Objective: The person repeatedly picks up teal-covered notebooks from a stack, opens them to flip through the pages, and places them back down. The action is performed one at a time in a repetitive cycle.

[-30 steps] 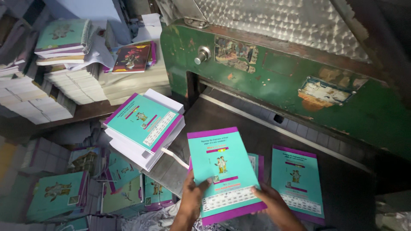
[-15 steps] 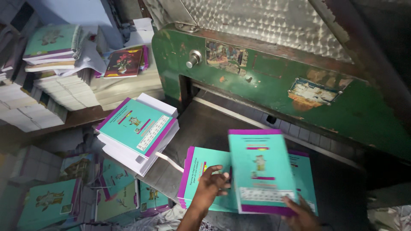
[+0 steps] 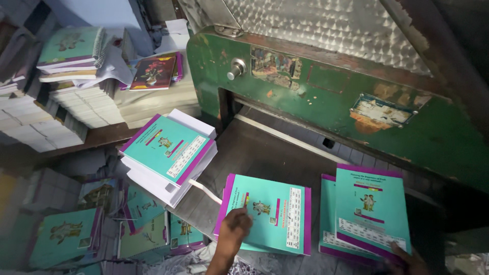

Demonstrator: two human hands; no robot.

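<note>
Hands have parted: left (image 3: 235, 224) presses middle booklet (image 3: 267, 211), right (image 3: 407, 259) lowered another (image 3: 371, 211).

Dim room, green machine (image 3: 326, 97), cluttered shelves (image 3: 76, 137)

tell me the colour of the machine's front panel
Worn green paint on the machine's front panel, seen from the head view.

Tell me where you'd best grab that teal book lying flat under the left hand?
Probably by its near left edge, coming from the person's side. The teal book lies flat on the metal table, and that corner overhangs the table's edge beside the left hand, so fingers could slip beneath it. The right hand holds another book.
</note>
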